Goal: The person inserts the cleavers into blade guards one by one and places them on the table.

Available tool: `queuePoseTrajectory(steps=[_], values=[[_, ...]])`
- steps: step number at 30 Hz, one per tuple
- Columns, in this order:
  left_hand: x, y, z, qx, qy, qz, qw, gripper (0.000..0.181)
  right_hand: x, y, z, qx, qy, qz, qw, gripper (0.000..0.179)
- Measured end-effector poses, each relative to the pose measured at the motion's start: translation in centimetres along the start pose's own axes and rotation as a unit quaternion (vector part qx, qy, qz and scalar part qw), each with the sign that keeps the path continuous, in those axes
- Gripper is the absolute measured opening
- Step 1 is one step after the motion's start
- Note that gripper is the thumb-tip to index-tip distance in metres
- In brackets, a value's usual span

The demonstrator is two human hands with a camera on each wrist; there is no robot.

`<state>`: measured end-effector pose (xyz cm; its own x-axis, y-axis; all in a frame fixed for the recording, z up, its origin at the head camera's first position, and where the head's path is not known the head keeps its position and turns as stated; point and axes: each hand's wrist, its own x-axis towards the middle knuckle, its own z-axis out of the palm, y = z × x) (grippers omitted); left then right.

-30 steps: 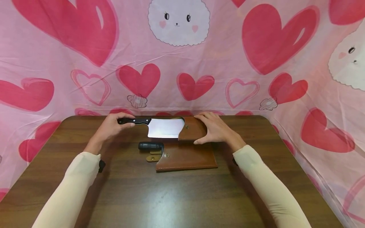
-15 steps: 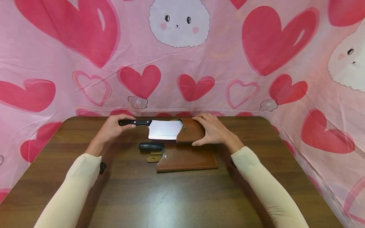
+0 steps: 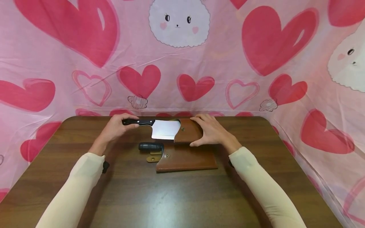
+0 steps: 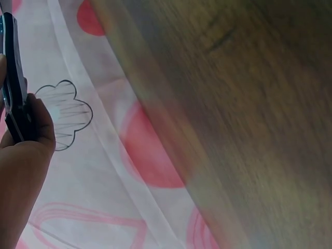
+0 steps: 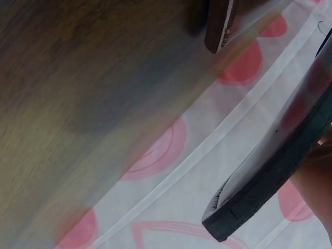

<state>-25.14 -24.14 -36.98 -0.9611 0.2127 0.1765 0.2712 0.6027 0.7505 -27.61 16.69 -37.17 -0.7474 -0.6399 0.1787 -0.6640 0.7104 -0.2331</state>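
In the head view my left hand [image 3: 115,126] grips the black riveted handle of a cleaver [image 3: 163,129] at the table's far side. The blade's front part is hidden inside a brown leather sheath [image 3: 187,133], and a wide stretch of bare blade shows outside it. My right hand [image 3: 212,129] holds that sheath by its right end, thumb at the lower edge and fingers at the upper. The dark handle [image 4: 13,72] also shows in the left wrist view, with fingers round it. A corner of brown leather appears in the right wrist view.
Just nearer lies a second, larger brown sheath [image 3: 188,160] with a ribbed black handle [image 3: 150,146] at its left and a tan snap strap [image 3: 153,158]. The wooden table [image 3: 137,196] ends at a pink heart-patterned cloth [image 3: 168,79] behind.
Both hands have come closer together. The left hand and cleaver have moved right, the sheath and right hand left, so less blade shows outside the sheath.
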Motion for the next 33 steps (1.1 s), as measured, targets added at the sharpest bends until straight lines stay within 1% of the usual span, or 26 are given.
queuePoseTrajectory(steps=[11,16,22,24,29,33], values=[[0.0,0.4,0.6,-0.001,0.003,0.007,1.0000,0.032,0.1,-0.4,-0.1,-0.002,0.002,-0.003,1.0000,0.110],[0.0,0.5,0.8,0.000,0.003,-0.004,1.0000,0.034,0.2,-0.5,0.0,-0.002,0.000,-0.001,1.0000,0.110],[0.0,0.5,1.0,-0.013,0.000,-0.015,0.9998,0.034,0.4,-0.8,0.0,-0.001,0.000,-0.006,1.0000,0.109],[0.0,0.5,1.1,-0.013,0.001,-0.015,0.9998,0.033,0.5,-0.8,0.1,-0.002,0.001,-0.009,1.0000,0.109],[0.1,0.6,1.4,-0.009,0.002,-0.001,1.0000,0.033,0.6,-1.1,0.3,-0.002,0.003,-0.012,0.9999,0.109],[0.0,0.9,1.6,-0.013,-0.004,-0.009,0.9999,0.033,0.8,-1.4,0.4,0.001,0.005,-0.015,0.9999,0.107]])
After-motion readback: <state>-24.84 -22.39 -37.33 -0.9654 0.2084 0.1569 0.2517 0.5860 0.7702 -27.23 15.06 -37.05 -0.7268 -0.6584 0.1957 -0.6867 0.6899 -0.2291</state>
